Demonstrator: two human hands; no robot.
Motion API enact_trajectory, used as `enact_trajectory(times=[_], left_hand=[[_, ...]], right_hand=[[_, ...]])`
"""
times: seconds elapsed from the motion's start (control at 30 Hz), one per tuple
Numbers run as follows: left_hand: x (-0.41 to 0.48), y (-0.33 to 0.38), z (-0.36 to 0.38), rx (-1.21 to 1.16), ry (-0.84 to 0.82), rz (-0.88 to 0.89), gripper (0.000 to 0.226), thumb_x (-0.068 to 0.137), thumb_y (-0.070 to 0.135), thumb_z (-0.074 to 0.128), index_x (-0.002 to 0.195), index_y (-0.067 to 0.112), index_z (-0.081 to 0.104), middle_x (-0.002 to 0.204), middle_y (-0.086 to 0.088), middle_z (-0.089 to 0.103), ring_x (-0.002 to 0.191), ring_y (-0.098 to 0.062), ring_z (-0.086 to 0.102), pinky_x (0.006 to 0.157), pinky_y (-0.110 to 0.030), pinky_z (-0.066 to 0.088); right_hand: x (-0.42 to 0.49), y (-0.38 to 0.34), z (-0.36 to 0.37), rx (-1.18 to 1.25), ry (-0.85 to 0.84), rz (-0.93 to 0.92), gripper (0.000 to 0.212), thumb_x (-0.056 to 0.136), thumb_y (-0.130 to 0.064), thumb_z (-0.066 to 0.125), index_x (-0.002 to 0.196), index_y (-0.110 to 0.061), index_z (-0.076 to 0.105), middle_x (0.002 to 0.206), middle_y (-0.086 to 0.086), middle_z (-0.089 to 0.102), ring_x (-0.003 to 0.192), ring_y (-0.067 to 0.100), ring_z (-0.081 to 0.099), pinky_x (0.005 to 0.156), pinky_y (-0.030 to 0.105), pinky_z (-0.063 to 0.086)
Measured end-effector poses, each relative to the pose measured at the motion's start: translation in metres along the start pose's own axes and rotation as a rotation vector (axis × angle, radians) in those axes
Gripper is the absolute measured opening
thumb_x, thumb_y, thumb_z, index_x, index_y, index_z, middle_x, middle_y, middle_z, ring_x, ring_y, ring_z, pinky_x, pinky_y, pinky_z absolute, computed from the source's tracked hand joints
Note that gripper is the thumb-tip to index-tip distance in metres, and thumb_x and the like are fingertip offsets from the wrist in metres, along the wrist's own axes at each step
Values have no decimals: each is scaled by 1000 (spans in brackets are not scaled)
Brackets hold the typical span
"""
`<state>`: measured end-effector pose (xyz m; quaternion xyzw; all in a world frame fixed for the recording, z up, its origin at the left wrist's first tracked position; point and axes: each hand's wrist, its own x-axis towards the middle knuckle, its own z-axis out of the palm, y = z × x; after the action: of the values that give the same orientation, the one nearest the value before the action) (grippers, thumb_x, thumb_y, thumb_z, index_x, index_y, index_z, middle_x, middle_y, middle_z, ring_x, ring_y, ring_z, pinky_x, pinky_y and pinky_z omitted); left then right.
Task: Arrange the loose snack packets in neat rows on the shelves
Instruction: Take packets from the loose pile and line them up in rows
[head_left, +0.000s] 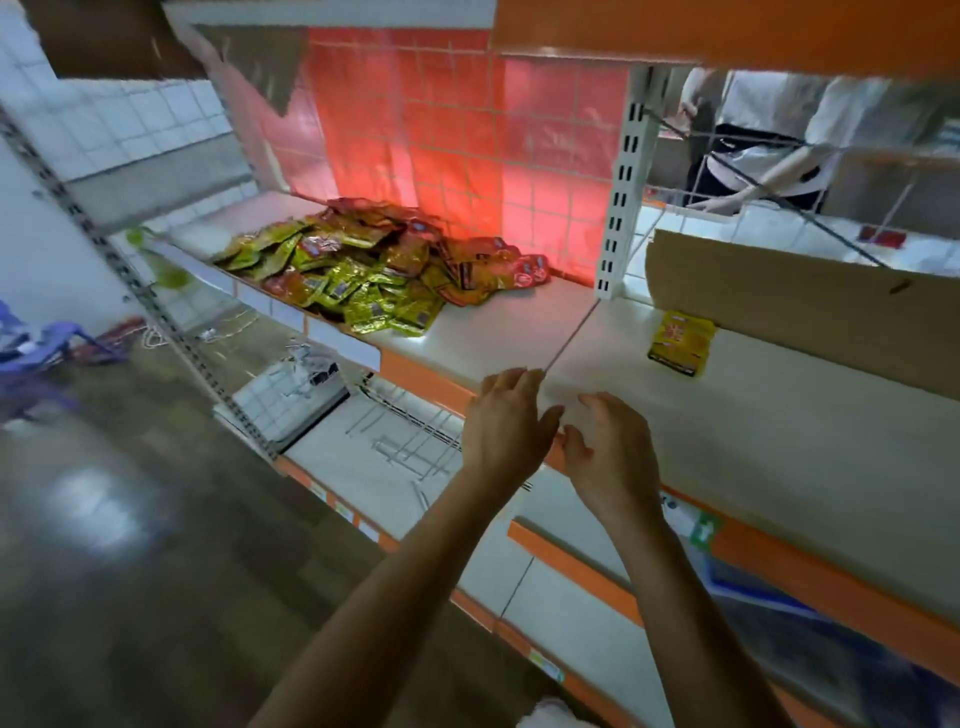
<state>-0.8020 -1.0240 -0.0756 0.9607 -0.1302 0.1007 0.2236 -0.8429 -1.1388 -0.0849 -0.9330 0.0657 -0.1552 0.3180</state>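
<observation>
Left of white upright (621, 197): glossy red and yellow-green packet heap (363, 270), unsorted. In front of upright: left hand (506, 421), right hand (608, 447) empty, fingers relaxed.

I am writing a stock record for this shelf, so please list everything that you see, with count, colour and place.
snack packets: one loose heap, number unclear, yellow-green and red, left part of the middle shelf
yellow packet: one or a few, yellow, leaning on the cardboard
cardboard sheet: one, brown, upright on the right part
middle shelf: one, white, orange front edge
metal hooks: several, grey, lower shelf
stool: one, purple, floor, far left
other person: one, white top, behind the shelving, upper right
left hand: empty, over the shelf's front edge
right hand: empty, beside it
</observation>
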Motion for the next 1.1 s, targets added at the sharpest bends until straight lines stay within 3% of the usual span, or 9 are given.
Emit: enact_trajectory(times=[0.13,0.23,0.37,0.67,0.83,1.1], left_hand=[[27,-34,-6,14,13,-67,54,94,40,55,141,15,45,140,-6,50,128,-26,43,104,-36,39],[52,-60,-11,30,9,-137,57,93,41,56,141,14,43,140,-8,49,127,-28,42,105,-36,37],[83,-96,-18,86,4,-227,58,94,43,54,141,12,42,141,-10,48,127,-30,43,104,-37,36],[131,-162,-28,75,63,-373,47,97,40,50,132,10,49,135,-12,50,123,-31,44,98,-38,38],[159,-201,-45,125,68,-437,47,94,31,55,135,9,46,143,-15,41,131,-33,36,101,-40,37],[192,-251,-60,232,-60,-429,56,94,36,54,138,9,34,149,-20,29,138,-37,25,106,-45,34]], right_hand=[[37,-20,29,11,-21,-29,32,87,-12,64,117,-3,61,122,13,62,118,29,53,98,37,44],[67,-36,55,59,-74,12,41,92,-23,59,131,-12,53,135,6,54,127,22,47,101,33,43],[104,-61,86,90,-138,-1,43,94,-28,57,135,-19,49,139,2,51,130,20,44,101,31,40],[157,-90,135,34,-248,-65,38,91,-21,57,127,-8,55,127,13,57,118,30,49,95,32,39],[178,-105,157,45,-174,-19,30,90,-19,57,118,-10,58,118,12,61,108,32,52,85,33,40],[207,-112,189,-112,58,135,35,85,-13,59,120,-11,59,124,11,55,109,32,45,91,39,39]])
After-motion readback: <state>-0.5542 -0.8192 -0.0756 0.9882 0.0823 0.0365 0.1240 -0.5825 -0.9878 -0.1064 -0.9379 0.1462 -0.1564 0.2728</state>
